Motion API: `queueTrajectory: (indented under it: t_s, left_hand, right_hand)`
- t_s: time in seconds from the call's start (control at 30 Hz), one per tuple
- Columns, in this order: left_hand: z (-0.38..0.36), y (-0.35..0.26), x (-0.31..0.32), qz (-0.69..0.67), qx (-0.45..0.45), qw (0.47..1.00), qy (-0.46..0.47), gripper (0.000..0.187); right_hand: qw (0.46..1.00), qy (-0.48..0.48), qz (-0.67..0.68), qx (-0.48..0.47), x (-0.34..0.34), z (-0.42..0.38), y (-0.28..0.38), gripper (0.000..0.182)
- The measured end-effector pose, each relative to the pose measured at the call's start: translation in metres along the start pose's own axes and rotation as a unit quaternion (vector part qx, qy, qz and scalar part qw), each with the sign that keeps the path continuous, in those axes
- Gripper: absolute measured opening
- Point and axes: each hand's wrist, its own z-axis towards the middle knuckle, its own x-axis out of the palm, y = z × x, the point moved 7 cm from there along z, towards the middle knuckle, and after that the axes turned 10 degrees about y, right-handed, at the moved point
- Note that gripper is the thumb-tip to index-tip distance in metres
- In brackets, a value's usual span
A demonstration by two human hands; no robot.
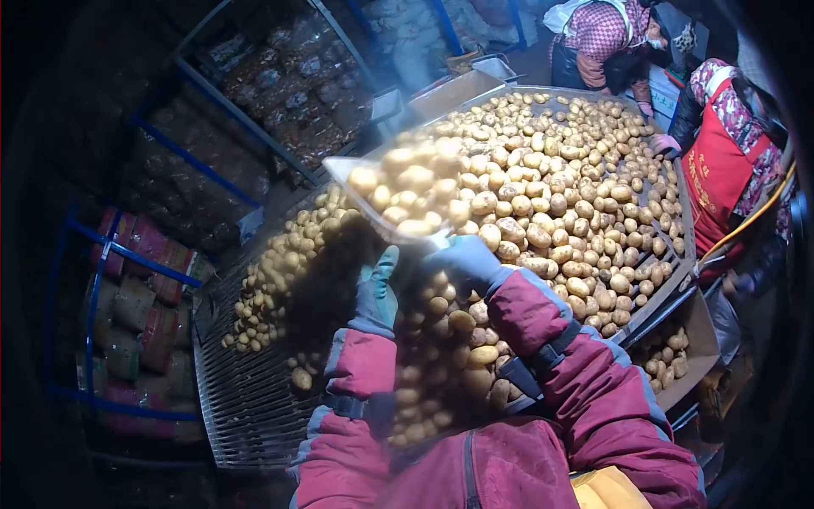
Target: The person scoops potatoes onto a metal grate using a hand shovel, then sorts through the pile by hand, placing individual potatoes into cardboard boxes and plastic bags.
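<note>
A pale scoop-like container (339, 170), blurred by motion and heaped with potatoes (411, 182), is raised over the slatted sorting table (246, 407). Gloved, my right hand (466, 256) is closed at the container's near edge. My left hand (378, 284), in a grey and green glove, is just below the container with its thumb up; its fingers are partly hidden, and whether it touches the container is unclear. Many loose potatoes (551, 187) spread over the right and back of the table, with a smaller pile (284, 263) on the left.
Two co-workers, one in a checked top (600, 34) and one in a red apron (716, 174), lean at the table's far right. A cardboard box (699, 343) with potatoes stands below the right edge. Filled sacks (136, 305) are stacked at left behind blue rails (127, 409).
</note>
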Motion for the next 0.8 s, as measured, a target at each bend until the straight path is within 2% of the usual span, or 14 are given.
queueTrajectory:
  t_s: [0.07, 0.1, 0.17, 0.27, 0.37, 0.43, 0.5, 0.53, 0.6, 0.63, 0.67, 0.7, 0.77, 0.8]
  left_hand:
    - [-0.018, -0.024, 0.033, 0.04, 0.025, 0.999, 0.006, 0.066]
    - [-0.019, -0.021, 0.031, 0.045, -0.012, 0.999, 0.028, 0.077]
    - [-0.021, -0.013, 0.019, 0.007, -0.011, 0.999, 0.045, 0.079]
    - [-0.025, -0.003, 0.004, -0.007, -0.01, 0.998, 0.068, 0.077]
    - [-0.031, 0.004, -0.005, -0.008, -0.015, 0.997, 0.07, 0.074]
    - [-0.041, -0.003, -0.002, -0.007, -0.021, 0.998, 0.065, 0.071]
    - [-0.055, -0.012, 0.003, 0.066, -0.026, 0.996, 0.049, 0.07]
    - [-0.062, -0.018, 0.006, 0.011, 0.038, 0.998, 0.045, 0.056]
    - [-0.071, 0.001, -0.062, 0.214, 0.022, 0.976, -0.03, 0.04]
    - [-0.083, 0.002, -0.081, 0.211, 0.007, 0.977, -0.014, 0.04]
    - [-0.1, -0.009, -0.082, 0.147, -0.027, 0.988, -0.042, 0.038]
    - [-0.118, -0.019, -0.082, 0.08, -0.057, 0.992, -0.075, 0.037]
    - [-0.156, -0.042, -0.091, -0.018, -0.033, 0.991, -0.129, 0.041]
    - [-0.163, -0.021, -0.137, -0.059, 0.026, 0.979, -0.195, 0.041]
  right_hand:
    - [0.998, 0.004, 0.026, -0.049, -0.02, -0.002, -0.005, 0.028]
    - [0.993, 0.01, 0.114, 0.006, -0.026, -0.003, -0.024, 0.028]
    - [0.935, -0.007, 0.329, 0.136, -0.037, -0.006, -0.054, 0.029]
    - [0.87, -0.031, 0.467, 0.157, -0.053, -0.01, -0.05, 0.023]
    - [0.83, -0.038, 0.543, 0.122, -0.052, -0.012, -0.037, 0.022]
    - [0.841, 0.03, 0.529, 0.109, -0.036, -0.02, -0.019, 0.026]
    - [0.906, -0.027, 0.387, 0.171, -0.006, -0.033, 0.0, 0.029]
    - [0.936, -0.023, 0.303, 0.176, 0.011, -0.03, -0.003, 0.03]
    - [0.993, 0.027, 0.019, 0.116, 0.057, -0.017, 0.006, 0.034]
    - [0.996, 0.044, -0.04, 0.061, 0.081, -0.018, 0.012, 0.043]
    - [0.993, 0.066, -0.099, 0.003, 0.109, -0.022, 0.02, 0.054]
    - [0.993, 0.062, -0.084, 0.048, 0.137, -0.024, 0.017, 0.054]
    - [0.989, 0.09, -0.079, 0.091, 0.194, -0.032, 0.02, 0.055]
    - [0.984, 0.12, -0.089, 0.092, 0.222, -0.038, 0.026, 0.056]
